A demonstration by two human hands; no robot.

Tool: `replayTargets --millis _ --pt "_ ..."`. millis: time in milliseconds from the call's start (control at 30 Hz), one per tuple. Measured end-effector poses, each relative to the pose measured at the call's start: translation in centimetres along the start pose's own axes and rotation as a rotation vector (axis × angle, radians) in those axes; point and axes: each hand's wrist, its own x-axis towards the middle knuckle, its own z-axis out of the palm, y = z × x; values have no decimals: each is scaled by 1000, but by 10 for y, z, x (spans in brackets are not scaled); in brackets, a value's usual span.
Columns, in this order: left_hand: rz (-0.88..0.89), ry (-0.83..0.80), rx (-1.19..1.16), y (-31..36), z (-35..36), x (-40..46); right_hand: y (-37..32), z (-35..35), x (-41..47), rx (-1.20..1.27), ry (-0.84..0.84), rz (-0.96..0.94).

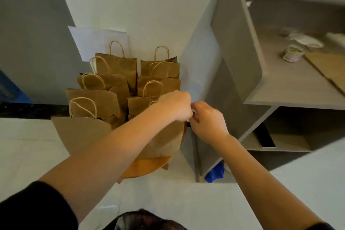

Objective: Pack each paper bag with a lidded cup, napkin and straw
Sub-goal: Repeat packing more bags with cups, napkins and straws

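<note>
Head view: both hands meet at the top edge of a brown paper bag that stands on a round wooden stool in front of the person. The left hand reaches in from the left, its fingers curled down over the bag's upper right corner. The right hand comes in from the right, knuckles up, its fingers bent and touching the left hand at the same corner; something small and white shows between the two hands, too hidden to identify. What lies inside the bag cannot be seen.

Behind the bag, on the floor against the white wall, stand more bags with twisted paper handles, packed close in two rows. A flat sheet of brown paper leans at the left beside the stool.

To the right is a grey shelf unit. Its upper shelf carries a blurred clear cup and flat brown card. A blue cloth sits at its bottom.
</note>
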Motion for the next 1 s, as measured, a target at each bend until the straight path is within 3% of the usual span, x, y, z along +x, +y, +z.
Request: replayTargets --millis 333,500,833,1000 --pt "169 153 -210 193 -11 1 130 -144 -87 -75 71 246" --pt "208 127 -355 279 3 34 203 -196 -115 -80 153 429" --pt "264 97 -446 377 12 168 352 -245 -86 70 335 711" --pt "176 49 -575 400 13 255 427 -270 -48 98 364 927"
